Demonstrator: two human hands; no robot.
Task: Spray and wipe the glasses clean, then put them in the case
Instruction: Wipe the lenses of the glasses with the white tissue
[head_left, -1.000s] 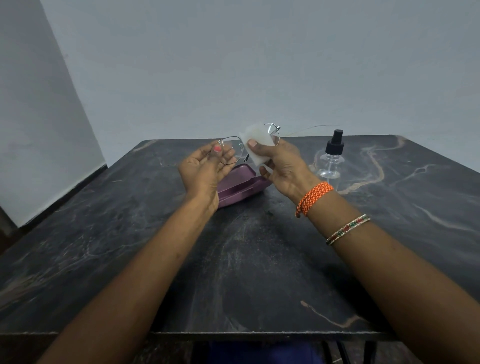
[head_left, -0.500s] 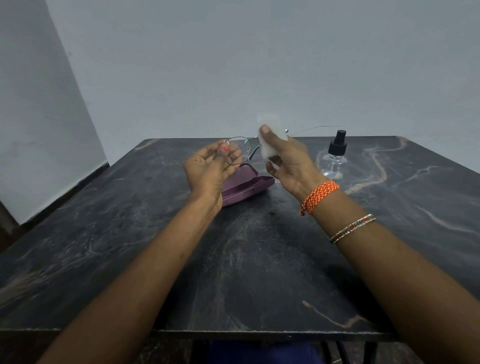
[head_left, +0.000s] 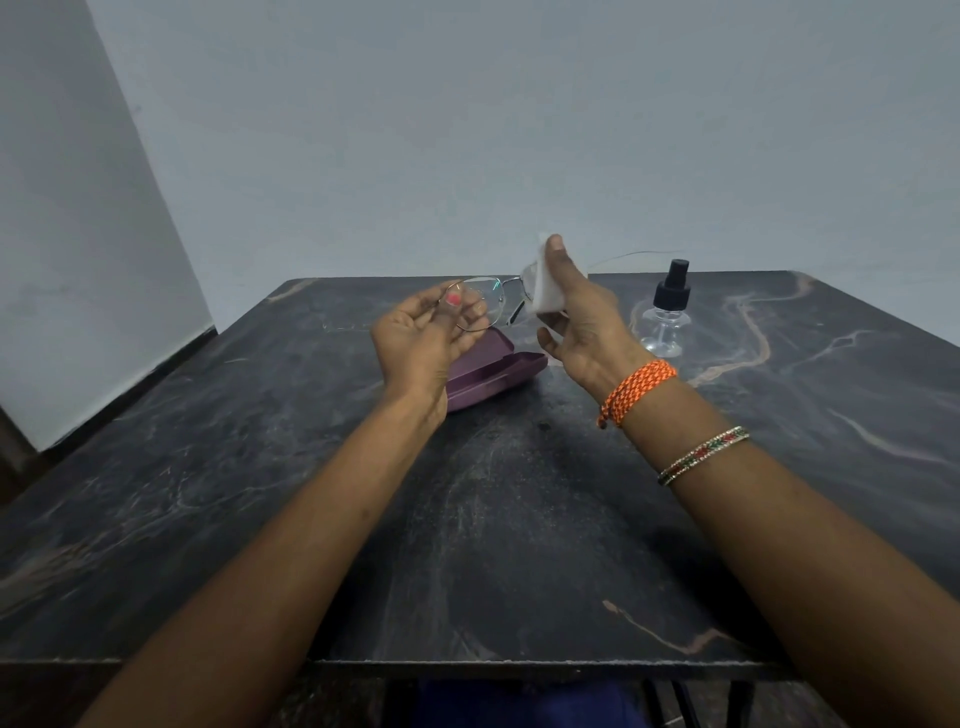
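My left hand pinches the left lens of thin wire-rimmed glasses, held up above the table. My right hand presses a white cloth around the right lens, which the cloth hides. One thin temple arm of the glasses sticks out to the right behind that hand. A purple glasses case lies open on the dark table just under and behind my hands, partly hidden by the left wrist. A clear spray bottle with a black nozzle stands upright to the right of my right hand.
The dark marble-patterned table runs out to its edges on all sides, with its front edge near my body. Pale walls stand behind and at the left. My right wrist wears an orange thread band and a beaded bangle.
My right hand with the cloth has slid up over the right lens, its thumb now higher. The left hand keeps its hold on the left lens; both hands drifted slightly.
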